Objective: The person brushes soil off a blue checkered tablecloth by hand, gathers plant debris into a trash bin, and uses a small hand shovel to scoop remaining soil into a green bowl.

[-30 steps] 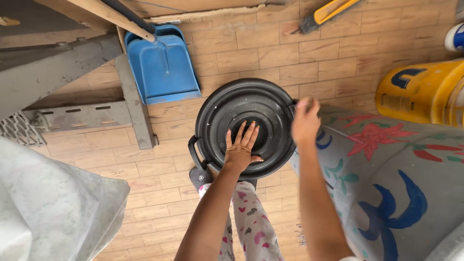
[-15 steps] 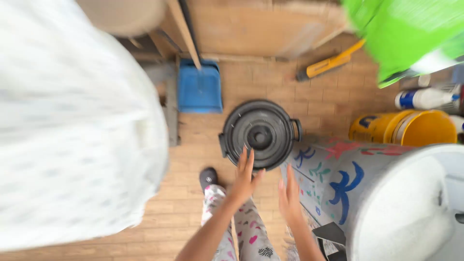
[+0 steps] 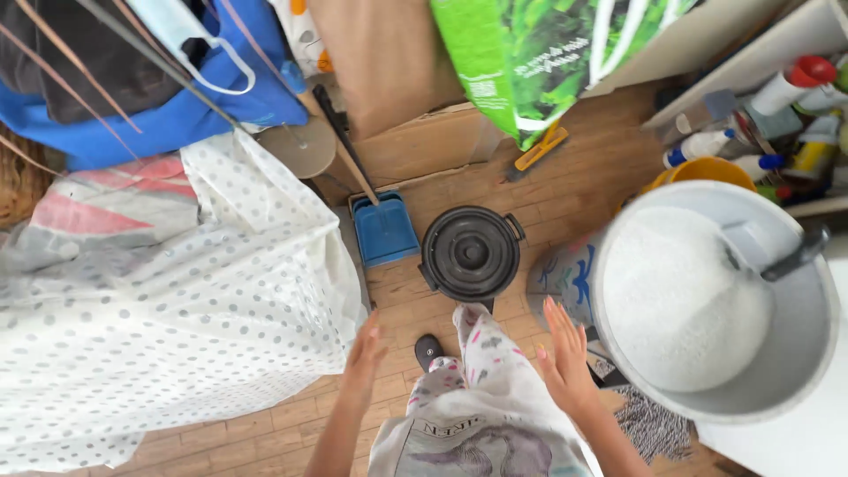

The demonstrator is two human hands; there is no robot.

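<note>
1. The round black plastic bucket with its ribbed lid (image 3: 470, 253) stood on the wood-plank floor (image 3: 574, 177), just beside the blue plastic dustpan (image 3: 385, 230). The lid sat flat over the rim, so capping reads as done.
2. Your left hand (image 3: 362, 358) was released, fingers loosely extended, grasping nothing and well apart from the bucket.
3. Your right hand (image 3: 565, 358) was likewise spread flat and empty, near the large grey metal tub of white granules (image 3: 707, 291) but not touching it.
4. A grey scoop (image 3: 777, 252) lay in the tub.
5. Whether the lid was locked tight could not be told. Nothing further appeared in hand.
</note>
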